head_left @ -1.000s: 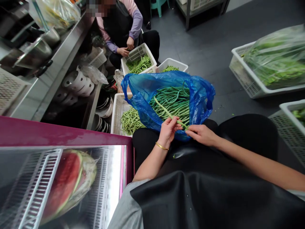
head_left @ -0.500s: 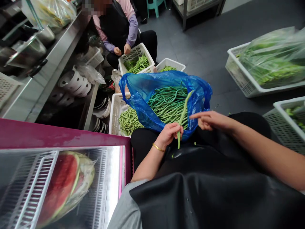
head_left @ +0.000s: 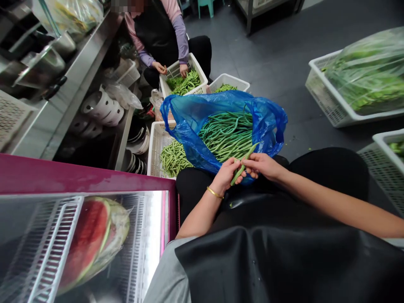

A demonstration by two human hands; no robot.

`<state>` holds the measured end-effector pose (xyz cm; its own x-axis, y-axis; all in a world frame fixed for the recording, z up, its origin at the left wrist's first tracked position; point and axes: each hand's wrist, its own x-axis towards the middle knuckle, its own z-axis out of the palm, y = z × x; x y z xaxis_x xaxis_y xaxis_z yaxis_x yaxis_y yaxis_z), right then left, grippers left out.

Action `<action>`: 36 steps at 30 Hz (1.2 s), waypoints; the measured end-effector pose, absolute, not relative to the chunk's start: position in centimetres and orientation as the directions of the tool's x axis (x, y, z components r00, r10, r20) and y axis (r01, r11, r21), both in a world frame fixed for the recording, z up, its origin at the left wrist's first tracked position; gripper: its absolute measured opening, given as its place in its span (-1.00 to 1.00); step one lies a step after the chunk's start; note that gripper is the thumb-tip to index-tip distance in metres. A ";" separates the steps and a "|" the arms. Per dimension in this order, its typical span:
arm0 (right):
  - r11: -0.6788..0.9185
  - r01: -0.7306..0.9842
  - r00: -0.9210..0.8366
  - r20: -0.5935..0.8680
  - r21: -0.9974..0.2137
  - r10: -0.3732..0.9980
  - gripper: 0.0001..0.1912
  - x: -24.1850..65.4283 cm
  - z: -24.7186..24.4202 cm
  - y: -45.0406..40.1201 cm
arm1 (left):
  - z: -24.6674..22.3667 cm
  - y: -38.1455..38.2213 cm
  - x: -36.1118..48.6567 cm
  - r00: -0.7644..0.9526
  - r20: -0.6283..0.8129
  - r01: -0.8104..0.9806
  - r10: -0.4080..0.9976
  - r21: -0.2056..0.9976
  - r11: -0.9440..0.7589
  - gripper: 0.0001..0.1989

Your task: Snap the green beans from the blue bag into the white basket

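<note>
1. Left hand (head_left: 226, 173) and right hand (head_left: 259, 165) each keep a closed grip on a green bean (head_left: 251, 150), above the near edge of the blue bag (head_left: 269, 122).
2. A loose pinch could drop it onto the black apron (head_left: 284, 256).
3. A shifting knee might tip the soft bag, spilling long beans (head_left: 225, 136).
4. Around: dark floor (head_left: 268, 54), steel bench (head_left: 80, 67) at left.

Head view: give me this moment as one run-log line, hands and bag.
left hand: holding green bean | right hand: pinching same bean | blue bag: open, long beans inside
</note>
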<state>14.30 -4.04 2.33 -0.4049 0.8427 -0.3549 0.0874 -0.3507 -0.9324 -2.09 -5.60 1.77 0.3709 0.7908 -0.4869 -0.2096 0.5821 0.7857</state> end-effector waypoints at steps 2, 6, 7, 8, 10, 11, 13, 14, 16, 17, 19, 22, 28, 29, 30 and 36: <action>-0.233 0.216 -0.394 -0.303 -0.948 0.868 -0.60 14.7 2.3 -3.5 | 2.1 -5.9 -1.9 0.398 -0.466 -0.147 0.790 0.818 0.556 -0.59; -0.256 0.219 -0.580 -0.336 -0.942 0.742 -0.62 16.1 3.6 -4.5 | 3.3 -6.2 -3.2 0.571 -0.365 0.030 0.735 0.904 0.426 -0.59; -0.338 0.172 -0.666 -0.362 -0.925 0.652 -0.62 16.4 3.8 -5.2 | 3.8 -6.3 -3.8 0.624 -0.335 0.082 0.706 0.927 0.367 -0.59; -0.423 0.145 -0.760 -0.374 -0.895 0.532 -0.61 16.7 3.9 -5.9 | 4.2 -6.3 -4.4 0.663 -0.308 0.125 0.683 0.944 0.304 -0.60; -0.537 0.160 -0.880 -0.367 -0.828 0.303 -0.61 16.9 4.0 -7.0 | 4.7 -6.4 -5.2 0.662 -0.270 0.161 0.699 0.962 0.219 -0.63; -0.555 0.177 -0.895 -0.367 -0.813 0.253 -0.62 16.7 3.9 -7.4 | 4.8 -6.4 -5.4 0.615 -0.255 0.141 0.746 0.966 0.215 -0.64; -0.518 0.186 -0.856 -0.396 -0.835 0.332 -0.64 15.7 3.8 -7.5 | 4.6 -6.4 -5.2 0.454 -0.240 0.044 0.858 0.968 0.248 -0.65; -0.471 0.188 -0.808 -0.408 -0.862 0.425 -0.65 15.0 3.8 -7.2 | 4.4 -6.4 -4.8 0.367 -0.237 -0.006 0.900 0.966 0.257 -0.63; -0.351 0.250 -0.729 -0.414 -0.902 0.546 -0.63 13.7 3.9 -6.5 | 4.1 -6.4 -3.9 0.247 -0.226 -0.057 0.942 0.967 0.247 -0.62; -0.276 0.309 -0.712 -0.414 -0.910 0.567 -0.60 13.2 4.1 -6.0 | 4.1 -6.3 -3.6 0.224 -0.225 -0.057 0.948 0.968 0.243 -0.63; -0.052 0.443 -0.659 -0.364 -0.895 0.658 -0.56 13.1 4.6 -5.2 | 4.1 -6.2 -3.3 0.207 -0.240 -0.050 0.949 0.966 0.255 -0.63; 0.335 0.641 -0.488 -0.029 -0.690 0.873 -0.63 14.6 5.8 -4.1 | 4.5 -6.0 -4.0 0.231 -0.272 -0.015 0.934 0.959 0.283 -0.62; 0.669 0.462 -0.761 0.126 -0.583 0.636 -0.70 16.1 6.6 -2.9 | 5.1 -6.2 -4.8 0.366 -0.172 0.112 0.915 0.984 0.140 -0.72; 0.597 0.434 -0.748 0.099 -0.674 0.656 -0.70 15.7 6.3 -2.9 | 5.3 -6.4 -4.5 0.349 -0.141 0.124 0.927 0.987 0.104 -0.77; 0.452 0.405 -0.705 0.043 -0.795 0.708 -0.70 15.2 5.9 -3.1 | 5.4 -6.7 -4.1 0.317 -0.112 0.129 0.942 0.989 0.074 -0.81; -0.469 0.081 -0.677 -0.394 -0.880 0.622 -0.57 14.5 3.6 -5.0 | 6.3 -7.8 -3.3 0.387 -0.041 -0.009 0.921 0.999 0.048 -0.85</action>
